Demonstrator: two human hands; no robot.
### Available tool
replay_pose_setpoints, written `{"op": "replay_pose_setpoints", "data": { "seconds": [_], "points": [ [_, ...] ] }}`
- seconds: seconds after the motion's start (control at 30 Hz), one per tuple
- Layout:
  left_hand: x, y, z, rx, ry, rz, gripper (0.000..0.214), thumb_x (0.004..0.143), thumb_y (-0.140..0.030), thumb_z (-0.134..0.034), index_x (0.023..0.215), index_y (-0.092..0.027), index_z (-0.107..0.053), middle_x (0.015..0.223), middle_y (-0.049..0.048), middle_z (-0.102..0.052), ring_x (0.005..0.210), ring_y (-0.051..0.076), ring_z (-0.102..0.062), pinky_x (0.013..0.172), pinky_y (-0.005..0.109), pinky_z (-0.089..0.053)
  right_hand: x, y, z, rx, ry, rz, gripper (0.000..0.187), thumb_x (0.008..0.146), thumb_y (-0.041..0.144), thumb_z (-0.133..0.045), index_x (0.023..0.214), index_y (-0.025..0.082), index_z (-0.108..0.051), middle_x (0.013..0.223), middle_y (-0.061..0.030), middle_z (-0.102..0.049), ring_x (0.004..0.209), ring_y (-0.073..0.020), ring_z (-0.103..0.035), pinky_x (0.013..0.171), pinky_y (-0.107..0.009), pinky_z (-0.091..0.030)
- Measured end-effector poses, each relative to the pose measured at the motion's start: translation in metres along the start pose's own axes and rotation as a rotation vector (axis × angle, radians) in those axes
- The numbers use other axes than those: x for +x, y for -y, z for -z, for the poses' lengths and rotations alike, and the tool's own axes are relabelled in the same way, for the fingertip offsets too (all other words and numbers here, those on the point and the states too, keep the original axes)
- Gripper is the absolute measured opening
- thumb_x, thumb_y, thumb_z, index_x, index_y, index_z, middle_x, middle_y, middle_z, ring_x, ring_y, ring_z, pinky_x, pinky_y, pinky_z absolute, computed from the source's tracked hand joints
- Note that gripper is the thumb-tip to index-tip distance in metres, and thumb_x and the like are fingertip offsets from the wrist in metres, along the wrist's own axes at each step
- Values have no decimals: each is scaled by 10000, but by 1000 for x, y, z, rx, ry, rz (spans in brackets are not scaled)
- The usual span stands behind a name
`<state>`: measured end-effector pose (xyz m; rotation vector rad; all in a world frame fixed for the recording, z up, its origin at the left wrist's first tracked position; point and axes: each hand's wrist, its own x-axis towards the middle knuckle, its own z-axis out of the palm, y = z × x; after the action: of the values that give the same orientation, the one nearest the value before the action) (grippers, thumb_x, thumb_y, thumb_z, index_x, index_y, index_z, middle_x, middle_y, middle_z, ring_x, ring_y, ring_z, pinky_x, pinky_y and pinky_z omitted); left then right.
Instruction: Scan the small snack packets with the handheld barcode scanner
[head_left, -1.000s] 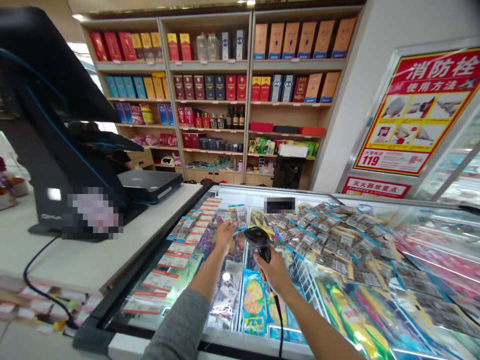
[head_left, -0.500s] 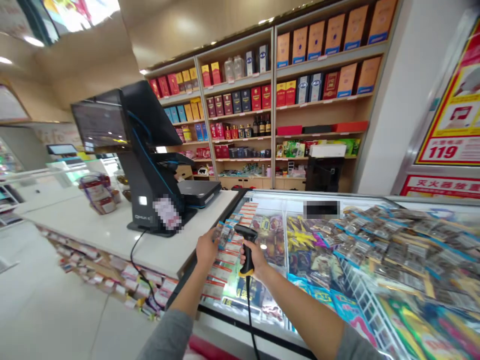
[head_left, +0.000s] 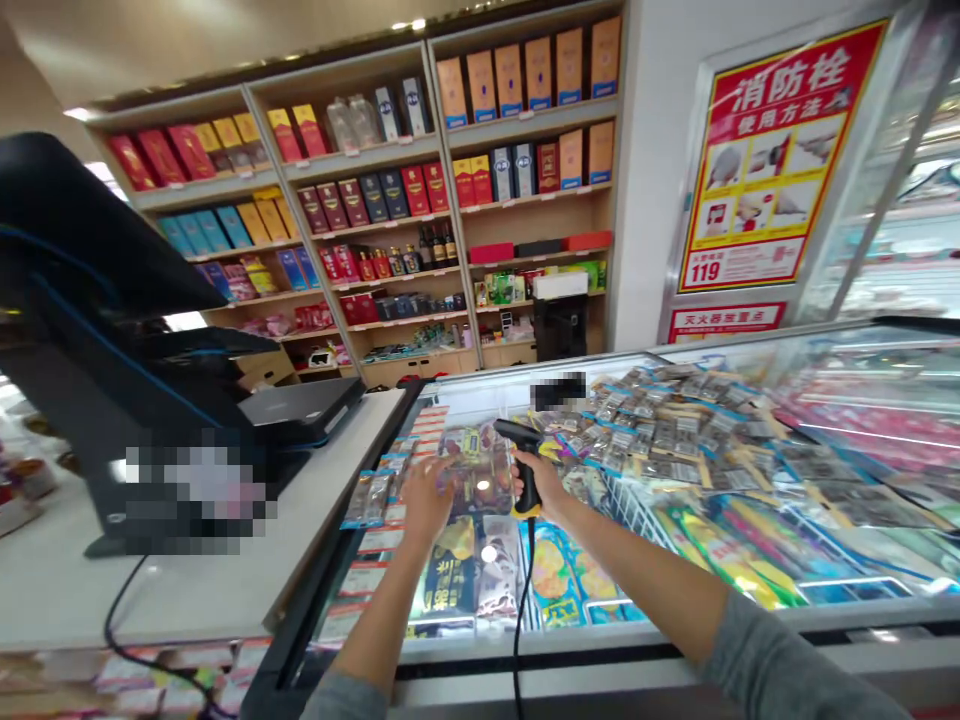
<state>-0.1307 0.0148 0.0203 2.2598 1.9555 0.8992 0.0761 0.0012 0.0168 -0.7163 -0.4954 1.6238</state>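
My right hand (head_left: 541, 484) grips a black and yellow corded barcode scanner (head_left: 526, 467), its nose pointing left. Its black cable (head_left: 519, 610) hangs down past the freezer front. My left hand (head_left: 429, 498) is spread low over the freezer's glass lid (head_left: 450, 580), holding nothing I can see. A clear packet with purple and red contents (head_left: 476, 470) lies just beyond its fingertips, under the scanner's nose. To the hand's left is a strip of small blue-labelled packets (head_left: 367, 498).
A white counter (head_left: 187, 570) on the left carries a black POS terminal (head_left: 97, 300) and a dark flat device (head_left: 300, 410). Wooden shelves of boxed liquor (head_left: 360, 230) stand behind. Many hanging packets (head_left: 675, 440) cover the freezer's right side.
The view has swung, shifting the shelves and poster left. My hands have moved further over the freezer, and my left hand no longer touches the strip packets.
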Motion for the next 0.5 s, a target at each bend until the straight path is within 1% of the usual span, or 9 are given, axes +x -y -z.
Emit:
{"op": "replay_pose_setpoints", "data": {
  "seconds": [0.13, 0.2, 0.27, 0.33, 0.4, 0.5],
  "points": [
    [19, -72, -45, -141, 77, -119, 317, 825, -190, -593, 1127, -226, -683, 1257, 96, -611, 1222, 273, -525, 1039, 469, -418, -6, 67, 61, -39, -95, 265, 370, 602, 329, -757, 860, 202, -524, 491, 86, -504, 368, -76, -408, 371, -190, -309],
    [26, -110, -69, -219, 122, -196, 312, 823, -184, -601, 1123, -224, -676, 1232, 92, -628, 1205, 259, -543, 1045, 458, -417, -11, 92, 87, -35, -149, 372, 407, 580, 352, -772, 868, 203, -525, 483, 93, -496, 364, -77, -406, 369, -197, -311],
    [32, -147, -92, -297, 174, -261, 322, 824, -188, -607, 1141, -213, -664, 1205, 94, -646, 1191, 246, -560, 1052, 432, -416, -15, 111, 107, -26, -200, 447, 441, 555, 373, -790, 861, 205, -521, 479, 92, -500, 361, -80, -407, 364, -204, -318],
    [37, -180, -111, -343, 241, -267, 346, 819, -202, -625, 1164, -200, -650, 1198, 101, -655, 1168, 238, -583, 1035, 399, -431, -18, 121, 120, -17, -254, 473, 469, 533, 389, -805, 856, 208, -517, 478, 90, -511, 358, -83, -414, 358, -209, -330],
    [42, -207, -124, -327, 312, -219, 355, 815, -210, -634, 1169, -191, -644, 1188, 105, -662, 1123, 231, -613, 992, 367, -455, -17, 125, 127, -3, -299, 475, 486, 527, 402, -810, 864, 209, -519, 474, 93, -514, 355, -85, -423, 353, -209, -339],
    [51, -233, -132, -226, 432, -126, 301, 819, -206, -629, 1117, -181, -660, 1135, 104, -688, 1050, 222, -646, 910, 336, -472, -13, 126, 129, 11, -339, 480, 476, 529, 405, -804, 853, 211, -513, 464, 97, -511, 342, -86, -428, 341, -207, -337]
  ]
}}
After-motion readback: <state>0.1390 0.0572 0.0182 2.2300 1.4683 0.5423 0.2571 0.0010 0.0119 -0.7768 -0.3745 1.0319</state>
